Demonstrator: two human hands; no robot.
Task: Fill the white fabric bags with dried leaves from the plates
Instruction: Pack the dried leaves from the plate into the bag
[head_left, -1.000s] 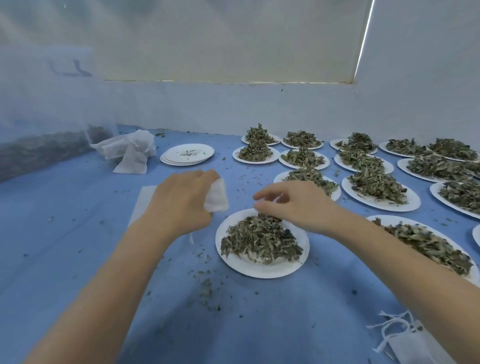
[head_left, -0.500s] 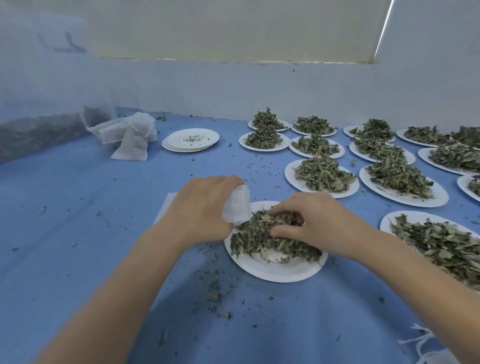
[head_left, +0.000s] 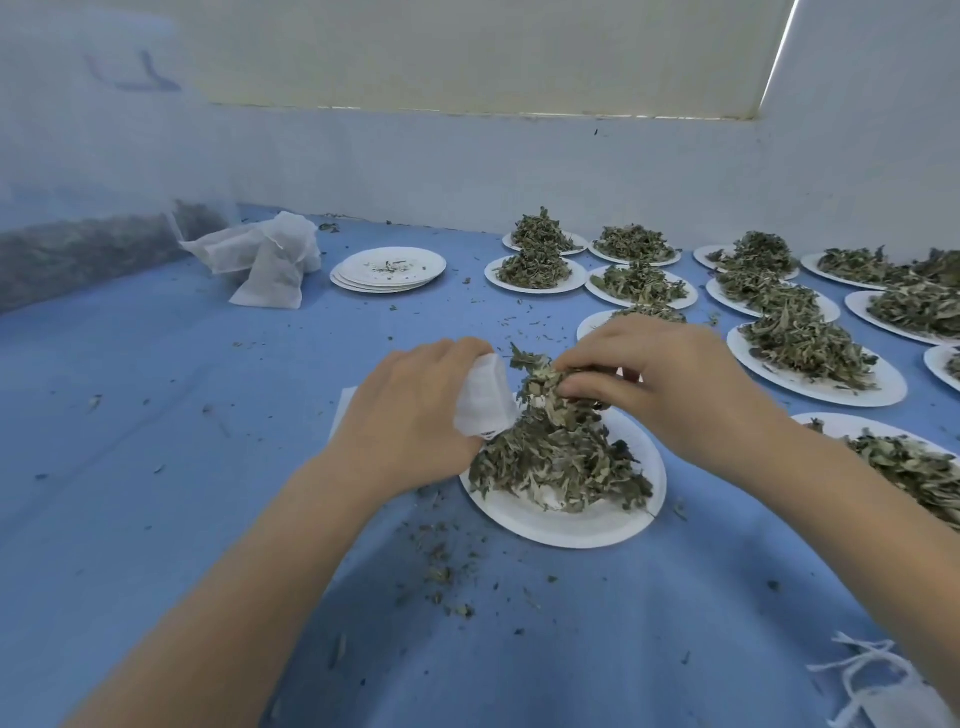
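One plate (head_left: 566, 525) sits directly in front on the blue tabletop (head_left: 156, 415), carrying a mound of dried leaves (head_left: 561, 457). The left hand (head_left: 410, 415) holds a white fabric bag (head_left: 485, 402) at the plate's left rim, fingers curled round it. The right hand (head_left: 670, 384) pinches a clump of leaves at the mound's top, just beside the bag. Judgement: the leaves are light, brittle and loosely tangled, so a gentle many-fingered grip suits; crumbs (head_left: 441, 566) already scattered below the plate suggest easy shedding. The bag looks thin and limp; best held at its mouth edge to keep it agape. More loaded plates (head_left: 818, 364) wait to the right.
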